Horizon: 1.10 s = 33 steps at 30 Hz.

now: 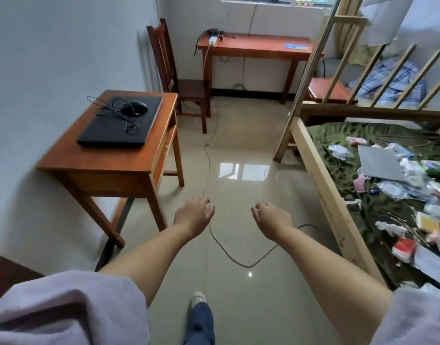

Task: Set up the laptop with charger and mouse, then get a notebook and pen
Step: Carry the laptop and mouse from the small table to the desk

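The wooden bed frame fills the 3 o'clock side, its green cover strewn with packets, papers and small clutter; a notebook or pen may lie in that heap, but none can be picked out for certain. At 12 o'clock a long red-brown desk stands under the window, with a white power adapter at its left end, probably put there to be near a wall outlet. A thin cable drops from there and trails across the tiled floor toward the person. At 10 o'clock sits a small wooden desk against the wall, and on it the black laptop, lid closed. The black wired mouse rests on the lid with its cord loosely coiled beside it, apparently parked there for storage, so setup has not started. A wooden chair stands just behind that desk.

Both arms reach forward at 6 o'clock. The left hand is loosely spread and holds nothing; the right hand, fingers slightly curled, is likewise empty. Both hover above the floor, well apart from the laptop.
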Tool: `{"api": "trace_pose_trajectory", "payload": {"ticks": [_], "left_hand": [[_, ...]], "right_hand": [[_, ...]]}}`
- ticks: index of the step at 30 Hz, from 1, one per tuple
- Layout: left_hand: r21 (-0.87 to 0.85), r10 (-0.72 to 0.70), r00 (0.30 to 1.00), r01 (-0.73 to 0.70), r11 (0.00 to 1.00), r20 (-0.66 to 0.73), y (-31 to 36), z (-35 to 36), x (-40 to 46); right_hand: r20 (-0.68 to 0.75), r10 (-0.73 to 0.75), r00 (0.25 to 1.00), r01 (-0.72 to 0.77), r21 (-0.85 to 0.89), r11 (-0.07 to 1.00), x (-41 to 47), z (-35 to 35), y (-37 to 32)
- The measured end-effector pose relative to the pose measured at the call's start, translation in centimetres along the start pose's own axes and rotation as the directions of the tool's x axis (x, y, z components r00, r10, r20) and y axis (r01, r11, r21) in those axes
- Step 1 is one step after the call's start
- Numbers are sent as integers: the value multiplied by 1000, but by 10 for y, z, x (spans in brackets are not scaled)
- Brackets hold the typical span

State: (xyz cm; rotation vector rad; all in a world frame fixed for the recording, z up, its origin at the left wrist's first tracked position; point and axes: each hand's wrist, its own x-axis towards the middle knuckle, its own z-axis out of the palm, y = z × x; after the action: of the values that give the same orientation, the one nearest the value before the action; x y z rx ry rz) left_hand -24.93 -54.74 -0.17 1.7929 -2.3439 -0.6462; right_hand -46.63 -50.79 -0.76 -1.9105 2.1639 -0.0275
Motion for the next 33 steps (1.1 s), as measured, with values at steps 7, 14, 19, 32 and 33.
{"api": "trace_pose_trajectory", "payload": {"ticks": [7,14,19,32,33], "left_hand": [[-2,13,1000,-13,1000,-12,-24,-69,157],[-39,-54,997,52,998,-62,-51,-95,280],[-80,-243,952,232,969,-187,-88,-120,365],[-251,-706,627,663,705,-328,-157,-182,446],[-268,-736,587,689,673,-337,-166,-185,442]], "right_hand": [[-31,2,1000,-2,12,1000,164,-41,-18],[28,-139,990,141,-94,986,319,-59,-34],[62,-352,934,357,-226,906,449,-80,-56],[208,-772,601,794,-271,544,669,-128,-194],[230,-793,565,820,-261,509,676,-124,-211]]}}
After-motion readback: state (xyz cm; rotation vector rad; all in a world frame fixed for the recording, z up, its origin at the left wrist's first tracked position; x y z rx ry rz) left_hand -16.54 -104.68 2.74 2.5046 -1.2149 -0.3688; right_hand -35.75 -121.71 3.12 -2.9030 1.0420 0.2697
